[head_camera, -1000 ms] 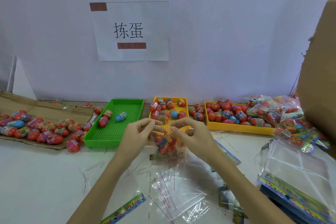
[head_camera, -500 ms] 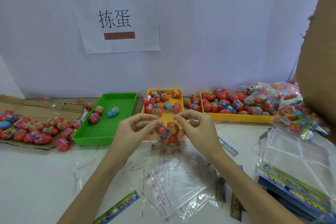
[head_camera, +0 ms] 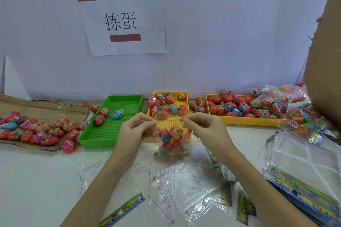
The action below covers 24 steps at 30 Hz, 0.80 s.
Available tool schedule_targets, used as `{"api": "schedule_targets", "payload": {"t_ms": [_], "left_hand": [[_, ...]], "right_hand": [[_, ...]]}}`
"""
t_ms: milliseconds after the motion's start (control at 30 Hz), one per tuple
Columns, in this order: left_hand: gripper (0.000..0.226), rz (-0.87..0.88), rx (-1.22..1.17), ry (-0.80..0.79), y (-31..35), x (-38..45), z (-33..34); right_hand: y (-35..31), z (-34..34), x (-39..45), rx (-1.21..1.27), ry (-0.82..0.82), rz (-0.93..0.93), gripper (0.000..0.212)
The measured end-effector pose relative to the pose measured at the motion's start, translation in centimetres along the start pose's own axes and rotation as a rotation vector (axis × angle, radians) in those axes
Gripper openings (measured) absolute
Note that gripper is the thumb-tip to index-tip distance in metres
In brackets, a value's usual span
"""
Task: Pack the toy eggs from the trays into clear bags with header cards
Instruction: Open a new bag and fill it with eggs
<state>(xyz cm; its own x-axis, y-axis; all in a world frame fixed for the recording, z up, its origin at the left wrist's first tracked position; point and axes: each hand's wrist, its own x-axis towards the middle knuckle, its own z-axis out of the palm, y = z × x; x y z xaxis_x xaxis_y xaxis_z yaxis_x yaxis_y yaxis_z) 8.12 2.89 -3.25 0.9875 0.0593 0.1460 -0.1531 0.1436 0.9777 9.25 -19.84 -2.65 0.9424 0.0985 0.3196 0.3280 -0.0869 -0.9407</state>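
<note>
Left hand (head_camera: 134,131) pinches left top edge of clear plastic bag of red toy eggs (head_camera: 170,140) | right hand (head_camera: 204,127) pinches right top edge | bag hangs between hands, above white surface (head_camera: 36,180), before small yellow perforated tray (head_camera: 177,118) | green perforated tray (head_camera: 103,132) left.

Glossy crinkled clear bag (head_camera: 170,145) pinched between the fingers (head_camera: 145,119), shiny plastic eggs (head_camera: 168,138) inside, perforated green plastic tray (head_camera: 110,121) beyond the fingertips, matt brown cardboard (head_camera: 42,110)
</note>
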Motion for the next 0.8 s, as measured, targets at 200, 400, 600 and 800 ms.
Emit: {"api": "schedule_targets", "payload": {"t_ms": [200, 400, 600, 800], "left_hand": [[0.015, -0.023, -0.023, 0.024, 0.3, 0.1, -0.2], [0.023, -0.001, 0.024, 0.018, 0.1, 0.1, -0.3], [0.024, 0.028, 0.074, -0.079, 0.1, -0.1, -0.1], [0.023, -0.035, -0.064, -0.007, -0.1, 0.1, -0.1]], "right_hand": [[-0.2, -1.0, 0.2, 0.052, -0.021, 0.045, 0.012], [-0.1, -1.2, 0.2, 0.074, -0.040, 0.110, 0.011], [0.1, -1.0, 0.1, 0.088, -0.020, 0.142, 0.011], [0.0, -1.2, 0.3, 0.077, -0.039, 0.138, 0.011]]}}
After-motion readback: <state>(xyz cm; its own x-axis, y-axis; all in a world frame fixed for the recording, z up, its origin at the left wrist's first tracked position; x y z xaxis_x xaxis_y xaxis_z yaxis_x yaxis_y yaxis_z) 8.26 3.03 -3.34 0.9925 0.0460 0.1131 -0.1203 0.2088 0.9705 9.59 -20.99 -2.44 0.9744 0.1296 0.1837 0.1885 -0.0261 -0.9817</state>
